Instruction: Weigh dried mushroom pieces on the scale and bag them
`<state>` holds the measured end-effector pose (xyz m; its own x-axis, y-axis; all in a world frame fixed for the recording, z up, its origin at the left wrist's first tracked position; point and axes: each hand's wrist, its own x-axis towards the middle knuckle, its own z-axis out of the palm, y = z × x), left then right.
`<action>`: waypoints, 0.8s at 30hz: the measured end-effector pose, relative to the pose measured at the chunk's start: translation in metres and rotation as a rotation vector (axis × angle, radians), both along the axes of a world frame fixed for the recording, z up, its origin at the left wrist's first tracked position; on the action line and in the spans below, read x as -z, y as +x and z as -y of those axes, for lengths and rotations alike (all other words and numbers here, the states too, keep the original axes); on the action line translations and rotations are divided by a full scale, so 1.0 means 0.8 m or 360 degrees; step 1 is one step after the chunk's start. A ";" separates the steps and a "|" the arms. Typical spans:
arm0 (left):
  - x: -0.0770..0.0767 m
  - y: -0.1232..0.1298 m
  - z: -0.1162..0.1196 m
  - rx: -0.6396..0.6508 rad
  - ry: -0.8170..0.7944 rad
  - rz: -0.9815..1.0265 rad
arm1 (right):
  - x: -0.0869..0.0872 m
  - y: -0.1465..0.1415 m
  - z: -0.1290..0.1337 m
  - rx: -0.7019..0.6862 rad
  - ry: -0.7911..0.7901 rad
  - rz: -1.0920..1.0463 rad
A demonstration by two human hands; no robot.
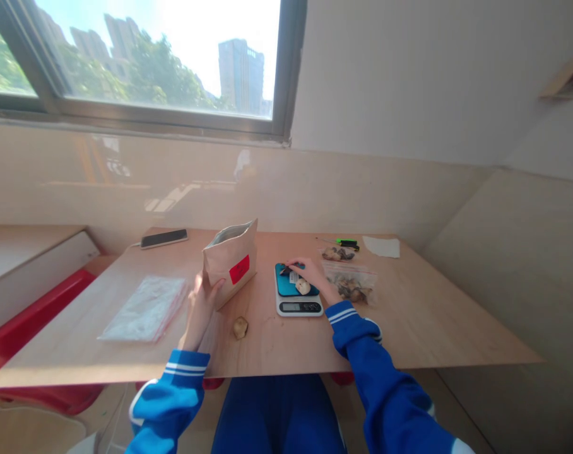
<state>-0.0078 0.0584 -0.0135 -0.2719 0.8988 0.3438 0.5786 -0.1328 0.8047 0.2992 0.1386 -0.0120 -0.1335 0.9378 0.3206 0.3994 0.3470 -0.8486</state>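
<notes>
My left hand point(204, 302) is wrapped round the lower left side of an upright brown paper bag point(220, 265), which has a red label and an open top. Over the kitchen scale point(299, 308), with its blue plate and white body, my right hand point(310, 271) pinches a dark dried mushroom point(285, 270) at the fingertips. A pale dried mushroom point(303, 287) lies on the plate under that hand. One more brown mushroom point(240, 327) rests on the table between the bag and the near edge. The scale's display reading is too small to make out.
Right of the scale lie two clear bags of dried mushrooms, a larger bag point(355, 287) and a smaller bag point(338, 253). Behind them are a green-and-black screwdriver point(347, 243) and white paper point(382, 246). Flat plastic bags point(144, 309) and a phone point(164, 238) lie left.
</notes>
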 end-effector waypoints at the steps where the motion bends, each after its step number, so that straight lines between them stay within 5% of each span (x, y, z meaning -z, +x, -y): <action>1: 0.002 0.003 0.002 -0.0072 0.0076 0.0003 | 0.000 -0.003 0.002 -0.0025 0.0002 0.0034; 5: 0.014 0.020 0.036 -0.0307 0.0507 -0.0156 | -0.022 0.004 0.012 -0.0139 0.0024 0.0123; 8: 0.029 0.026 0.070 0.0082 0.0506 -0.0334 | -0.060 0.043 0.032 -0.0168 0.0126 0.0177; 13: 0.054 0.026 0.088 0.0657 0.0092 -0.0698 | -0.105 0.131 0.104 0.0172 0.0094 0.0207; 15: 0.060 0.027 0.082 0.0681 -0.0013 -0.0734 | -0.092 0.152 0.144 0.0223 -0.0044 0.0264; 19: 0.061 0.030 0.072 0.0677 -0.0025 -0.0634 | -0.024 0.153 0.220 0.0078 -0.0475 0.0575; 24: 0.043 0.058 0.068 0.0648 0.0086 -0.0395 | 0.038 0.122 0.268 0.0203 -0.0408 0.0670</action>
